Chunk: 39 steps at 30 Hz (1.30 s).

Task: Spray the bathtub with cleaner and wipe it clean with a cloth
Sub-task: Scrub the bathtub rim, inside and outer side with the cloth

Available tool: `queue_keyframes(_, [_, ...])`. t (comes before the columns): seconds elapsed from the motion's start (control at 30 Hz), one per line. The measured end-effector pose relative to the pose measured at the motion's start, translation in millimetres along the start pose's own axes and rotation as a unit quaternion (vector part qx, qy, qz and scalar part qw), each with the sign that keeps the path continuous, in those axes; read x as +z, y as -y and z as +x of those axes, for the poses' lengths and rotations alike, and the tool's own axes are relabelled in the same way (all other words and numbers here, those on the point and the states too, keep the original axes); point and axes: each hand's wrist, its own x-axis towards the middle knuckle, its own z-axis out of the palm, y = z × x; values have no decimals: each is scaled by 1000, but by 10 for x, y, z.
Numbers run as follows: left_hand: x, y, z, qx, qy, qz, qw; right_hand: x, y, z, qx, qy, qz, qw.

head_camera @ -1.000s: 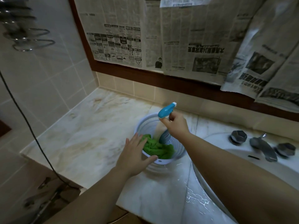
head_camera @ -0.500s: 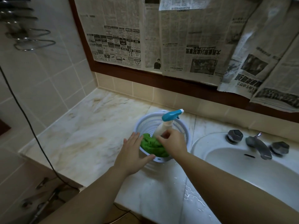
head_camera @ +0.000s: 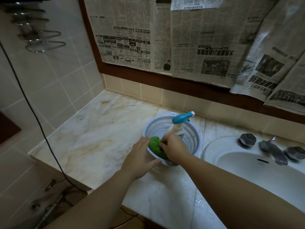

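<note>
Right hand pinches green cloth in basket; left hand, fingers straight, steadies the rim. Lift cloth straight up, clear of the spray bottle standing in the same basket on the worktop. Bathtub not visible.

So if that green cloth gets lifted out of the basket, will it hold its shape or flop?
Probably flop: the green cloth lies bunched in soft folds inside the basket, where the right hand pinches it. It looks light, and would likely drape and trail, perhaps brushing the spray bottle.
</note>
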Motion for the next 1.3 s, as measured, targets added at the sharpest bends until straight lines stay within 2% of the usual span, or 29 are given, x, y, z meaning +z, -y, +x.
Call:
queue_keyframes(0.13, [-44, -34, -10, -22, -17, -54, 998, -157, 49, -71, -38, -69, 16, 997])
queue_keyframes(0.33, [-139, -183, 30, -32, -34, -152, 987, -468, 164, -121, -87, -167, 111, 976])
queue_keyframes(0.47, [-260, -250, 130, -66, -75, -197, 975, -650, 225, -143, -100, -198, 191, 956])
queue_keyframes(0.6, [-463, -367, 265, -114, -98, -279, 948, -820, 245, -157, -125, -225, 198, 946])
queue_keyframes(0.97, [-774, -667, -44, -137, -144, -409, 891, -1065, 175, -444, -184, -172, 213, 944])
queue_keyframes(1.2, [-1129, -931, -818, -112, -209, -423, 875, -1035, 233, -867, -250, -105, 272, 923])
queue_keyframes(1.3, [-1088, -1067, -1243, -114, -245, -400, 876, -939, 245, -1071, -265, -48, 283, 921])
